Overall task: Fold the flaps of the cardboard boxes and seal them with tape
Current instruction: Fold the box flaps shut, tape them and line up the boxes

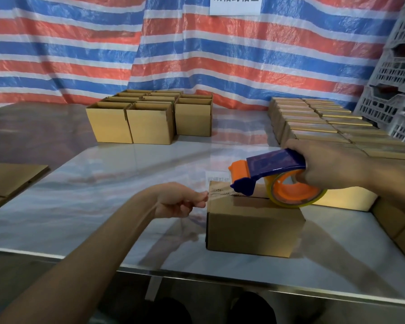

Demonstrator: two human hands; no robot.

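The closed box (253, 228) sits near the front edge of the surface (103, 195), its seam (255, 197) running nine to three o'clock. The left hand (175, 199), at its nine o'clock, pinches the tape end (216, 194); the right hand (325, 164) grips the dispenser (274, 167) above, toward three.

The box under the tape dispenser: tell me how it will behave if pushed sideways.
The box probably slides easily: the table looks glossy. Squat and wide-based, it should skid rather than tip. Its top flaps may sag under the tape dispenser, since the seam there shows no tape yet.
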